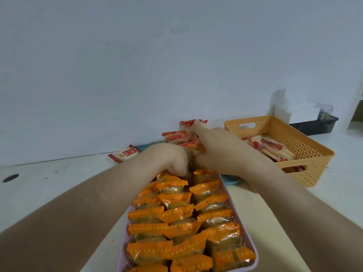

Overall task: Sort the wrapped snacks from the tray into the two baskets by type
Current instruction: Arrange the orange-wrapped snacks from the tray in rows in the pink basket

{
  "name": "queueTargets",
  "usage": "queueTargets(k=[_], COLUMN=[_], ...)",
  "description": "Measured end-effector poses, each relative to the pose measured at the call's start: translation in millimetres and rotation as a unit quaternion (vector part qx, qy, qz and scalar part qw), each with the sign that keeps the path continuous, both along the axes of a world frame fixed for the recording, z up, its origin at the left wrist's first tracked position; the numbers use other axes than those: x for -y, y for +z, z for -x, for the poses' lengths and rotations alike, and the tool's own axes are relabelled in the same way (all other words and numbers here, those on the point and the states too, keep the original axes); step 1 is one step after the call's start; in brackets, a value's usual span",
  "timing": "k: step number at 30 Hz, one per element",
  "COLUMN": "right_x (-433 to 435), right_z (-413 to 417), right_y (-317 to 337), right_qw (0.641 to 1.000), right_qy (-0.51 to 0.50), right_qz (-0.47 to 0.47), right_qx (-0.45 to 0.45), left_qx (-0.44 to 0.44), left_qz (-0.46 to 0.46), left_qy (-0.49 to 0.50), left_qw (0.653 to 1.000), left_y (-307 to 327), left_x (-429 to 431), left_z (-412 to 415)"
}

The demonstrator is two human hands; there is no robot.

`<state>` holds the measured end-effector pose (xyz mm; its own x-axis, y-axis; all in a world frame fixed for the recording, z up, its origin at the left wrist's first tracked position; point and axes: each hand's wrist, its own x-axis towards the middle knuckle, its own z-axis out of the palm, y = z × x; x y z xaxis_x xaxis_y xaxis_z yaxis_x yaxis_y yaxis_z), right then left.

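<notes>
A pink basket (253,250) in front of me is packed with several orange-wrapped snacks (176,214). My left hand (167,160) curls down over its far end, fingertips hidden among the orange packets. Behind it lies a teal tray (232,179) holding a pile of red-and-white wrapped snacks (175,136). My right hand (222,148) reaches into that pile; its fingers are closed around red-and-white packets, and an orange wrapper (198,148) shows under the palm. At the right, an orange basket (306,154) contains more red-and-white snacks (267,147).
One red-and-white snack (123,153) lies on the white table left of the tray, close to the wall. A dark bin (318,124) with white containers stands behind the orange basket. A round cable hole (10,178) sits at the table's left.
</notes>
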<state>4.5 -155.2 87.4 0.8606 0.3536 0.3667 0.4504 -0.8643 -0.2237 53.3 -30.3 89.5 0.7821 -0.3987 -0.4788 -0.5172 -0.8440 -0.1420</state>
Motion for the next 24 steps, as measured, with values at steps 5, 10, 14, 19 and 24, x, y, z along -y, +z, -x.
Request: queueTargets(k=[5,10,14,19,24], right_x=[7.6,12.4,11.5,6.3,-3.2], right_z=[4.5,9.4,12.8,12.6,17.9], right_y=[-11.1,2.9,9.5,7.7,6.2], right_qw=[0.996,0.988,0.986,0.985,0.973], right_qy=[0.023,0.074,0.086,0.066,0.055], right_qz=[0.015,0.079,0.108,0.154,0.218], right_qx=[0.082,-0.106,-0.092,-0.030,0.055], left_qx=[0.028,0.016,-0.003,-0.003,0.011], left_qz=[-0.049,-0.029,0.010,0.112,0.096], left_qy=[0.016,0.054,0.065,0.118,0.132], left_qw=[0.998,0.998,0.998,0.987,0.986], left_y=[-9.1,-10.3,-10.9,-11.0,-6.3], left_x=[3.7,3.9,0.0,-8.9,-15.1], left_z=[5.6,7.9,8.4,10.8,11.5])
